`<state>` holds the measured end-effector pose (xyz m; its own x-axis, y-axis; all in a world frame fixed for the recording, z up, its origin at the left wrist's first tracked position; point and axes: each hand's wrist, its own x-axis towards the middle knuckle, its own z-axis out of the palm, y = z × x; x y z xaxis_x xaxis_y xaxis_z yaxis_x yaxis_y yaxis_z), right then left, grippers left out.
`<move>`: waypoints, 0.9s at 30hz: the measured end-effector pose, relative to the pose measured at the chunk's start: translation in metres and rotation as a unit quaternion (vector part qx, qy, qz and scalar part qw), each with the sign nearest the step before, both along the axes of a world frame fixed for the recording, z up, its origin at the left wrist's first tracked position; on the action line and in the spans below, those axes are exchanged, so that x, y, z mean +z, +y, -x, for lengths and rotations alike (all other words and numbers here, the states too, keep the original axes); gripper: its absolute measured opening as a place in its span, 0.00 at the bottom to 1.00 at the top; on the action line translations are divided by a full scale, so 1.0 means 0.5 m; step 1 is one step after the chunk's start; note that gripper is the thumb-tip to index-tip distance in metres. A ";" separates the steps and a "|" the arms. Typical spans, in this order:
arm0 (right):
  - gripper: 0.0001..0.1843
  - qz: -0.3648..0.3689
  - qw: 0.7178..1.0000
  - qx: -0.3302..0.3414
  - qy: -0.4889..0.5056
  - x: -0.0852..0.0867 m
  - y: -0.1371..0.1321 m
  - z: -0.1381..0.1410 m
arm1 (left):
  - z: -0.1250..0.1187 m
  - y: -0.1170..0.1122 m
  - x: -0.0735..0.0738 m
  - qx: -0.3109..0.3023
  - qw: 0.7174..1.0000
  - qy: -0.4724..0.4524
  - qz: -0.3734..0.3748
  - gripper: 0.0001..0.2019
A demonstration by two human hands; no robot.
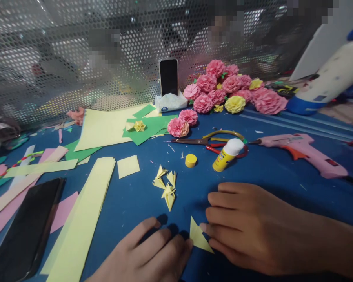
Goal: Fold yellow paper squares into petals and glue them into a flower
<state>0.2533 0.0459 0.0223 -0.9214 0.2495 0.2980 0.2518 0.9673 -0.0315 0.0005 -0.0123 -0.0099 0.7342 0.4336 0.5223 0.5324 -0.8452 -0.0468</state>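
Now L hand (153, 254) & R hand (247, 231) pinch yellow triangle (198, 237); folded pieces (166, 187), glue stick (227, 155) nearby.

Both hands press on a folded yellow paper triangle (199, 237): left hand (153, 256) at its left edge, right hand (247, 227) at its right. Folded yellow pieces (166, 184) lie just beyond; glue stick (227, 154) and scissors (211, 141) sit farther back on the blue table (276, 176).

The folded triangle (199, 237) is matt yellow paper, the table cover (276, 172) looks smooth blue, the glue gun (302, 150) is glossy pink plastic
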 end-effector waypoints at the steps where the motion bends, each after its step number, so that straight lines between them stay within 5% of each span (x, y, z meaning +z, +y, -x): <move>1: 0.15 -0.002 1.000 -0.002 0.012 -0.002 0.002 -0.002 | 0.001 0.000 -0.001 0.000 1.000 0.000 -0.002 0.17; 10: 0.21 0.041 0.999 0.001 0.036 -0.004 -0.003 0.004 | 0.005 -0.003 -0.001 -0.008 1.000 0.012 0.018 0.19; 20: 0.11 0.059 0.998 0.031 0.024 -0.013 0.033 -0.008 | 0.007 -0.002 -0.008 -0.009 0.999 0.003 0.039 0.18; 27: 0.12 0.068 0.997 0.035 0.031 -0.015 0.044 -0.008 | 0.005 0.003 -0.006 0.000 0.999 0.033 0.036 0.21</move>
